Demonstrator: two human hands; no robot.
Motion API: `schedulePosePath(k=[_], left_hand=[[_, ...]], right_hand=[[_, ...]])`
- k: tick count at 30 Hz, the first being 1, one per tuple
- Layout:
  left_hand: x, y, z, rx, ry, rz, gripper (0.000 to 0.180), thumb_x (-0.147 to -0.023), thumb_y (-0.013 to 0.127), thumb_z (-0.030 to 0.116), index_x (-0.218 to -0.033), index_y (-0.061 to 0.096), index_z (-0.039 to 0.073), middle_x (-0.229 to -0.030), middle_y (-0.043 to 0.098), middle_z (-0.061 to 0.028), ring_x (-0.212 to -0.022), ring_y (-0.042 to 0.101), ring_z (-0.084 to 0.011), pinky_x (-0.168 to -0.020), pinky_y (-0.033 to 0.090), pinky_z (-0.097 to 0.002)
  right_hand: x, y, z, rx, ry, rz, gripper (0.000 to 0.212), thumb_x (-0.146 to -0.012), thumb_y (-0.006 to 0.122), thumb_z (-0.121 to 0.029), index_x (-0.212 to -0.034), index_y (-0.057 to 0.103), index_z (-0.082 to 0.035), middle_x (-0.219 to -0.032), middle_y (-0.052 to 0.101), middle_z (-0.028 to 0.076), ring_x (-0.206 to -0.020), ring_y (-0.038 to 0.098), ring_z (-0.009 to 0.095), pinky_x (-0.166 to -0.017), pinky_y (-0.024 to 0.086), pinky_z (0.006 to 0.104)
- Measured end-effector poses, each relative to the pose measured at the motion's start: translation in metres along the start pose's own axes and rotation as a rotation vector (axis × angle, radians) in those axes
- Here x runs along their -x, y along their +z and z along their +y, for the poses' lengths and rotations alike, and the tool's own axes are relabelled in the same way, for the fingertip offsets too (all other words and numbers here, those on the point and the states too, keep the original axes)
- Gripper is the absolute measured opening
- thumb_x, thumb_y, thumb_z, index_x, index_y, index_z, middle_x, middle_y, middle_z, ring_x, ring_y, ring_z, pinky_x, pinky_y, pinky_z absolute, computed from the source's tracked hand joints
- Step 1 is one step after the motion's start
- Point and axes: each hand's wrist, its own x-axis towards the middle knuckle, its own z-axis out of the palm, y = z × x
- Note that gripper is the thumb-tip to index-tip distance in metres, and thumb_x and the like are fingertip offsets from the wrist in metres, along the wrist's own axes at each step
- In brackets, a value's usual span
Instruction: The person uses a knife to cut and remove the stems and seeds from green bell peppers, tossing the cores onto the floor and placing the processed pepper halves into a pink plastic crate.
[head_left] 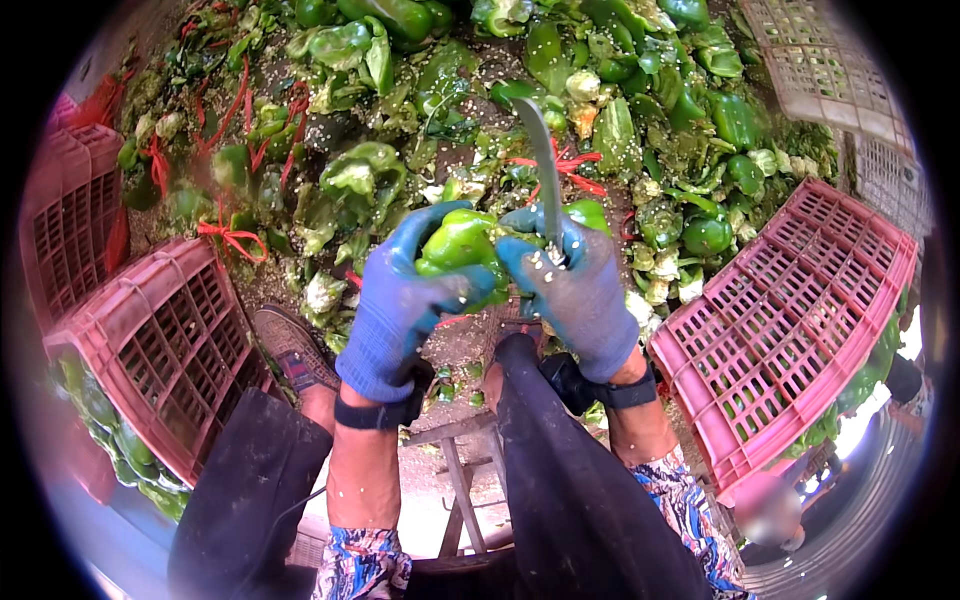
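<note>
My left hand [398,300], in a blue-purple glove, is closed round a green bell pepper [462,252] in front of my knees. My right hand [578,285], gloved alike, grips a knife whose curved blade [541,150] points up and away from me. The knife's handle is hidden in that hand. Its fingertips are close against the pepper's right side, and pale seeds stick to the glove. A smaller green pepper piece [588,213] shows just past the right hand; whether the hand touches it I cannot tell.
Pepper scraps, seeds and red ties [565,172] cover the ground ahead. Pink plastic crates with peppers stand tilted at left [165,350] and right [790,320]. More crates are at far left [70,215] and upper right [815,60]. A wooden frame [458,480] is between my legs.
</note>
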Motion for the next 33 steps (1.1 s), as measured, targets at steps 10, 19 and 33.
schedulePosePath(k=[10, 19, 33], left_hand=[[-0.005, -0.019, 0.014, -0.010, -0.144, -0.156, 0.062, -0.064, 0.084, 0.010, -0.124, 0.077, 0.000, -0.112, 0.077, -0.0046, -0.102, 0.072, -0.0152, -0.094, 0.058, -0.0323], [-0.003, -0.031, 0.005, 0.065, -0.124, -0.105, 0.076, -0.064, 0.078, 0.028, -0.133, 0.071, -0.005, -0.118, 0.077, -0.0104, -0.106, 0.073, -0.0202, -0.100, 0.057, -0.0344], [0.092, -0.066, 0.088, 0.232, 0.530, -0.001, 0.087, -0.066, 0.104, 0.040, -0.134, 0.068, 0.001, -0.125, 0.073, -0.0203, -0.104, 0.076, -0.0333, -0.090, 0.065, -0.0455]], right_hand=[[-0.010, -0.023, 0.004, -0.450, 0.277, -0.296, 0.031, -0.097, 0.081, -0.028, -0.114, 0.078, -0.002, -0.086, 0.070, 0.000, -0.060, 0.060, 0.004, -0.050, 0.048, 0.0232], [-0.007, -0.026, -0.013, -0.544, 0.533, -0.198, 0.038, -0.099, 0.078, -0.027, -0.125, 0.075, 0.000, -0.083, 0.066, 0.000, -0.064, 0.063, 0.006, -0.053, 0.051, 0.0233], [0.016, -0.041, -0.129, -0.558, 0.122, -0.277, 0.023, -0.094, 0.076, -0.018, -0.106, 0.077, 0.001, -0.077, 0.069, 0.004, -0.056, 0.061, 0.009, -0.049, 0.047, 0.0238]])
